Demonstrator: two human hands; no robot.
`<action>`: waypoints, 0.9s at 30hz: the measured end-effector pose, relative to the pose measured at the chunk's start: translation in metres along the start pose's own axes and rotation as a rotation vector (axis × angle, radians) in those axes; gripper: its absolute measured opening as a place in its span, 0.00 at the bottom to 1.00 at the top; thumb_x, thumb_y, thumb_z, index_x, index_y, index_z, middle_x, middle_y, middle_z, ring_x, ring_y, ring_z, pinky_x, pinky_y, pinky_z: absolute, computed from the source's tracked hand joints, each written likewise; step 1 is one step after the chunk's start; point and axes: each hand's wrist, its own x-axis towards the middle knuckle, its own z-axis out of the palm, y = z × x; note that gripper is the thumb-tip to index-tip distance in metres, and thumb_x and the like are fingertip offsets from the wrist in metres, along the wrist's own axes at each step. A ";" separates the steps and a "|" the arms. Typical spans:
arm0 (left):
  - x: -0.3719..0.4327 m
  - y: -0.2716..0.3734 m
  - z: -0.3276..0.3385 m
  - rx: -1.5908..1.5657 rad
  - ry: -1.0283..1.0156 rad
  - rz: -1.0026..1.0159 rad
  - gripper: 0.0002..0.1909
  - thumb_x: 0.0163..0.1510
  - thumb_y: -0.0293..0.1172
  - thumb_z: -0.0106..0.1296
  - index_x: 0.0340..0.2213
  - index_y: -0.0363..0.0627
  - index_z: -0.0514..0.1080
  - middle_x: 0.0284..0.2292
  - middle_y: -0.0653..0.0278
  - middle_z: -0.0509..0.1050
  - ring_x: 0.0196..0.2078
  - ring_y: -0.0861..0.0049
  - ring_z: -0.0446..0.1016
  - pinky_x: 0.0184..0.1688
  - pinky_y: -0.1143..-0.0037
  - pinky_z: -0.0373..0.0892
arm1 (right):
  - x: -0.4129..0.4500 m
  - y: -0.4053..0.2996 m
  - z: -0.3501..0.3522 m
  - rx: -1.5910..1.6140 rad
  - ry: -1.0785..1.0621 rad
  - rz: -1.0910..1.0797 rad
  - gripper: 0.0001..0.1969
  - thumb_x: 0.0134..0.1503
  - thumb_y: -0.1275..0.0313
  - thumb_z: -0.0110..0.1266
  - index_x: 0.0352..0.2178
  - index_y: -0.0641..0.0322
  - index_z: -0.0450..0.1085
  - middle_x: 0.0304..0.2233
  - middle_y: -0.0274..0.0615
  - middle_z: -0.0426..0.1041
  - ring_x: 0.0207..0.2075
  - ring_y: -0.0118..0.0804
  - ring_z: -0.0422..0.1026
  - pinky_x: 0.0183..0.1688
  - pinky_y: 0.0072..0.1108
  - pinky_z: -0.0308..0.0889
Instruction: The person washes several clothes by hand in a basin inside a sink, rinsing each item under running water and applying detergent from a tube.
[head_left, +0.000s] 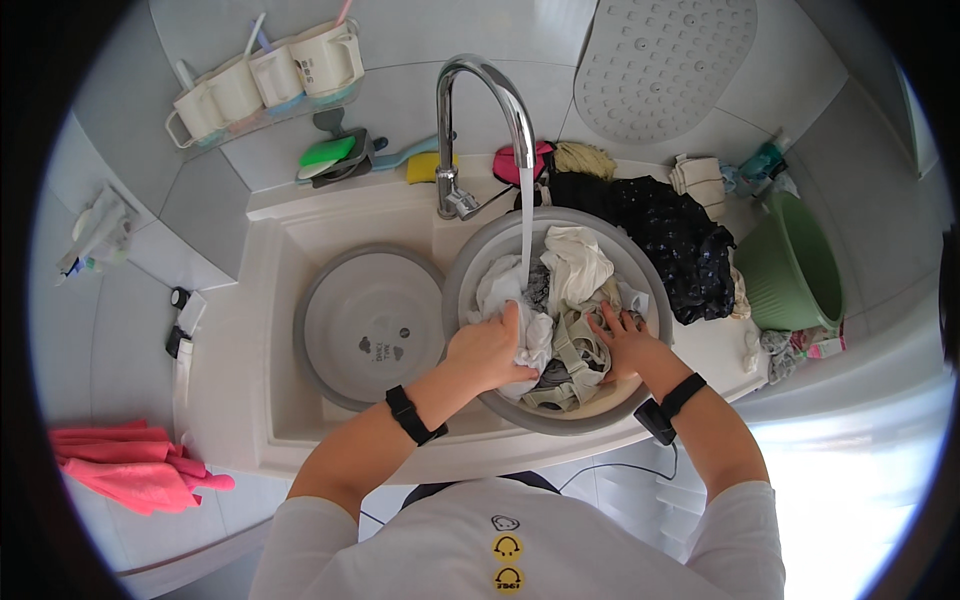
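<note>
Wet laundry fills a grey-rimmed basin (654, 277) that sits over the right side of the sink. Water runs onto it from a curved chrome faucet (517, 112). My left hand (486, 352) grips a white cloth (534, 337) at the left of the pile, with some of its fingers hidden. On the right, my right hand (628, 346) lies with spread fingers on the clothes, touching a pale strapped garment (576, 349). A cream cloth (577, 259) is heaped at the basin's far side. Both wrists wear black bands.
A second grey-rimmed basin (341, 300) stands in the sink (292, 420), left of my arms. Black clothing (675, 247) and a green bucket (780, 262) are at the right. Behind the sink are a yellow sponge (422, 168) and a brush (401, 154). Pink cloth (127, 465) hangs at left.
</note>
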 end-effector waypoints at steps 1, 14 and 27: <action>0.002 -0.002 0.003 -0.014 -0.014 -0.026 0.36 0.38 0.56 0.59 0.39 0.35 0.66 0.42 0.49 0.68 0.48 0.64 0.68 0.42 0.68 0.69 | 0.000 -0.002 -0.001 -0.006 -0.013 0.010 0.64 0.35 0.46 0.66 0.63 0.32 0.25 0.66 0.43 0.24 0.65 0.57 0.37 0.62 0.45 0.42; 0.006 0.000 0.005 0.163 0.010 0.062 0.42 0.38 0.61 0.55 0.44 0.33 0.70 0.42 0.45 0.71 0.50 0.57 0.66 0.51 0.57 0.59 | -0.001 0.007 -0.002 -0.047 0.035 -0.078 0.63 0.35 0.43 0.64 0.63 0.36 0.26 0.65 0.50 0.28 0.63 0.62 0.41 0.60 0.46 0.48; 0.012 0.007 0.040 0.394 0.508 -0.001 0.35 0.38 0.62 0.51 0.33 0.39 0.78 0.41 0.42 0.71 0.49 0.49 0.66 0.53 0.57 0.56 | 0.006 0.029 0.011 -0.117 0.214 -0.328 0.61 0.39 0.40 0.58 0.63 0.53 0.30 0.62 0.66 0.37 0.59 0.66 0.50 0.58 0.38 0.55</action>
